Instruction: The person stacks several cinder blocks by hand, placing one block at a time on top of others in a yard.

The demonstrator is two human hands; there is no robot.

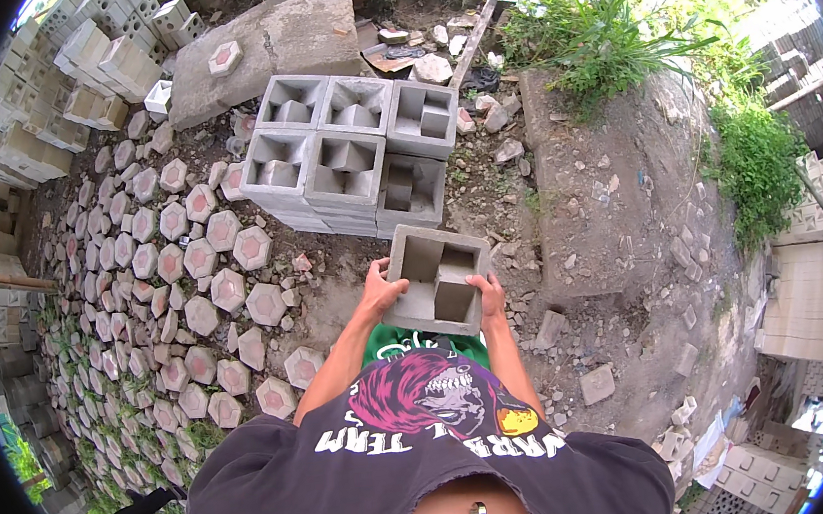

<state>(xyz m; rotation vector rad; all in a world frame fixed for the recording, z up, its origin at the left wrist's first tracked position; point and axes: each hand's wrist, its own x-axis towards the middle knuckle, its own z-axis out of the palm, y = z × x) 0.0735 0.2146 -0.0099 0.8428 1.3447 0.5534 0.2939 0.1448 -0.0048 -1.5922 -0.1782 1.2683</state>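
A square grey concrete block (414, 304) with angled hollow openings is held in front of my body by both hands. My left hand (379, 290) grips its left side, the thumb over the near edge. On the opposite side, my right hand (489, 295) clasps the block, its thumb also on the top face. Just beyond the held block stands a stack of similar grey blocks (313, 210), piled in layers with their openings facing up. The stack's near right corner (411, 196) is one block lower than the blocks beside it.
Hexagonal pavers (228, 289) with reddish centres cover the ground at left. A large concrete slab (311, 34) lies behind the stack. More pale blocks (126, 64) are piled at far left. Rubble (508, 151), a raised dirt slab (585, 210) and green plants (598, 31) lie to the right.
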